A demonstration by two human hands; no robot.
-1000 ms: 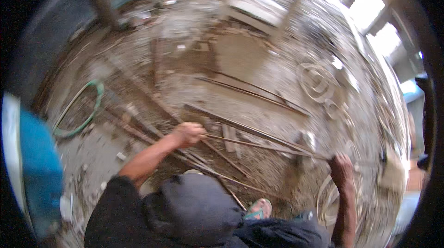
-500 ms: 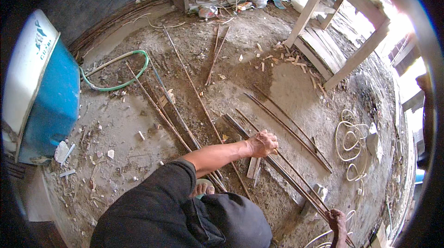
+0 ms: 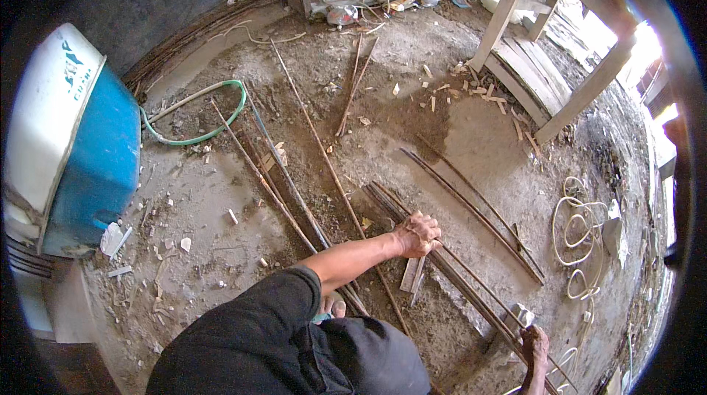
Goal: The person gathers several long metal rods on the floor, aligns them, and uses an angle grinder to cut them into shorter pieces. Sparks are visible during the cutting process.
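gripping steel rods (image 3: 471, 288), left hand (image 3: 418, 233), right hand (image 3: 535, 345)

I see a bundle of long, thin, rust-brown steel rods (image 3: 471, 288) lying flat on the dusty concrete floor, running diagonally from the middle of the view toward the lower right. They lie side by side, touching. My left hand (image 3: 417, 234) grips them near their upper end, fingers curled over. My right hand (image 3: 535, 345) rests on the same rods farther down, near the lower edge.
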